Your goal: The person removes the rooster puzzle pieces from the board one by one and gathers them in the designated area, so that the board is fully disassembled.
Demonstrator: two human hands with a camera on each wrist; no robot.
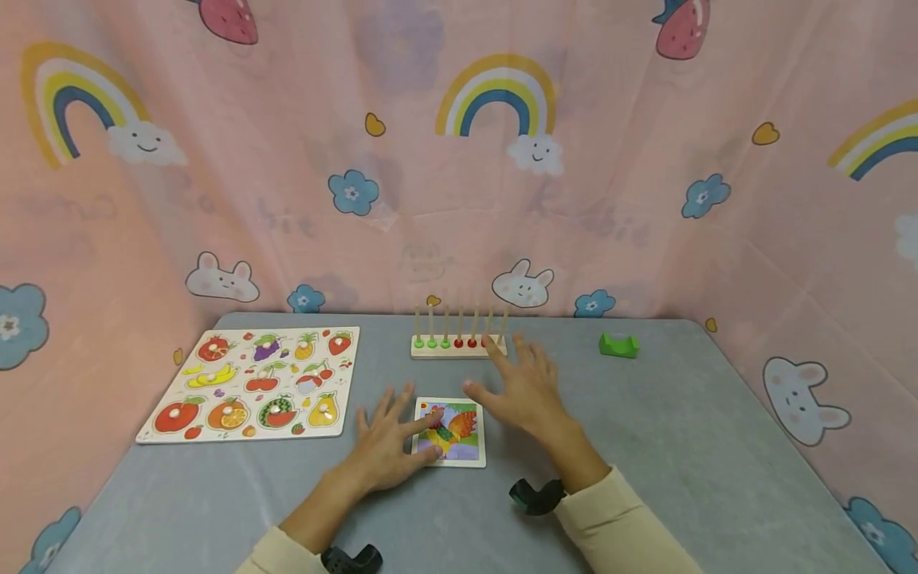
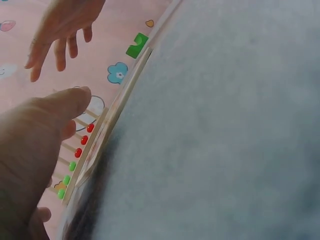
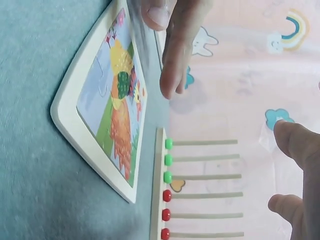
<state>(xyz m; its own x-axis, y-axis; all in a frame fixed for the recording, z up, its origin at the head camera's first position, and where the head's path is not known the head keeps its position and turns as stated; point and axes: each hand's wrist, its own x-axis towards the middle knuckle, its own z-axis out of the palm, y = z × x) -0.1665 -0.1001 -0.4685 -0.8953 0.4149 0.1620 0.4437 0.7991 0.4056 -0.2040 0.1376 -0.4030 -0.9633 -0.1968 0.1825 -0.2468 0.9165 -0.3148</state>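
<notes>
Head view: a person's left hand (image 1: 387, 446) reached in with fingers spread, its index finger and thumb over the left side of a framed bird puzzle (image 1: 459, 434); whether they touched it could not be told. The right hand (image 1: 527, 395), fingers apart and holding nothing, hovered just beyond and to the right of the puzzle. Past both hands stood a wooden bead rack (image 1: 459, 352), its right end partly hidden by the right fingers. Left of the left hand lay a large fruit board (image 1: 247, 395); well beyond and to the right of the right hand sat a small green block (image 1: 619, 346). All rested on a grey table (image 1: 717, 446) before a pink curtain (image 1: 430, 231).

Left wrist view: the left thumb stretched over the puzzle, which appeared as a thin slanting slab below it. The rack's red and green beads showed beyond the thumb, and the right hand hung in the air with its fingers loosely extended.

Right wrist view: the puzzle lay flat near the right hand, jigsaw seams crossing its picture. Right fingertips stood apart and bare, while left fingers hung over the puzzle's far side.
</notes>
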